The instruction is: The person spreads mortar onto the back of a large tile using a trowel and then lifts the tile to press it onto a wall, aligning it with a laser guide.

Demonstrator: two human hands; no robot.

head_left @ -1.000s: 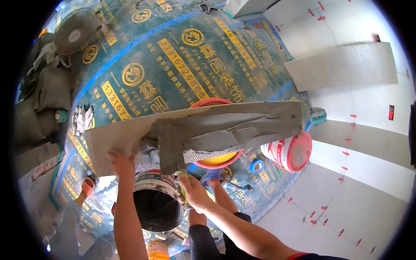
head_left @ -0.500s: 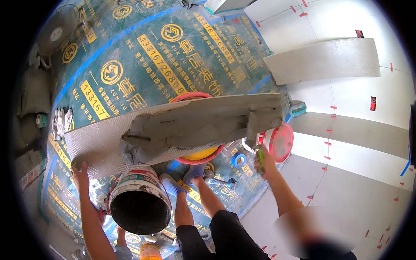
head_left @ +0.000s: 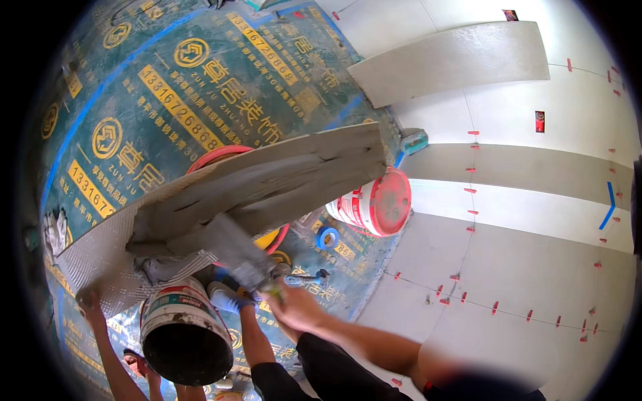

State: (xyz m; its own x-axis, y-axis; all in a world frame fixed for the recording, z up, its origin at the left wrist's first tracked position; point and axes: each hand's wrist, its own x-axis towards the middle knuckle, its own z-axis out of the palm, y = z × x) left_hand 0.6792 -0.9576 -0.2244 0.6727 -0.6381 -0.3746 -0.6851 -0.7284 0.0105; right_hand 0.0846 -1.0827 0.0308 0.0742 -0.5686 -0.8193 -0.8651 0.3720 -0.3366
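At tile (head_left: 103, 264) corner, left hand (head_left: 92, 309), grip unclear, right hand (head_left: 294, 309) clasping trowel (head_left: 242, 254), broad floor (head_left: 221, 87) past edge

Yellow characters (head_left: 224, 93), digit strips (head_left: 179, 109) and round emblems (head_left: 191, 53) mark the green floor sheeting (head_left: 144, 134); 2 white buckets (head_left: 364, 206) carry printed labels (head_left: 175, 295), apparently too blurred to read.

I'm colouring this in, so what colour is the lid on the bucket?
The lid is red, showing best in the head view.
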